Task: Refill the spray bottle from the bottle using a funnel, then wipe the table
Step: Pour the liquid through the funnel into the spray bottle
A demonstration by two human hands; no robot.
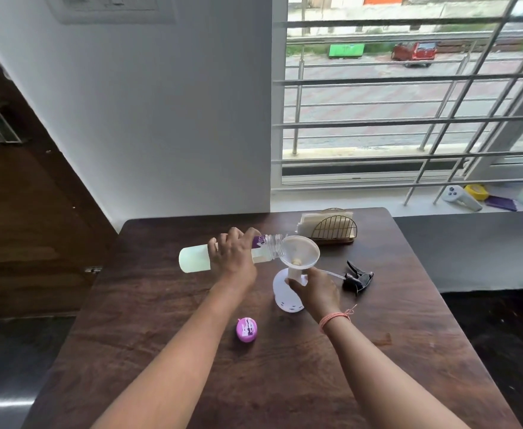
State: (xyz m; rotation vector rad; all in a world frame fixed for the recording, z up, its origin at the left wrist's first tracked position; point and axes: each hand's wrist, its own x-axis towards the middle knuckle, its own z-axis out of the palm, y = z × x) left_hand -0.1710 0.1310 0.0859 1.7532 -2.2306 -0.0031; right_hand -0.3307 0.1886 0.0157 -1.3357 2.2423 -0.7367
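Left hand tips bottle into funnel; right hand steadies spray bottle.

A clear bottle tilts nearly level, mouth over a translucent funnel seated in the white spray bottle, mid-table.

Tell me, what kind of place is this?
Probably a room in a home: a wooden table beside a barred window over a street, with a napkin holder on it.

Wooden table bears spray bottle, cap, sprayer
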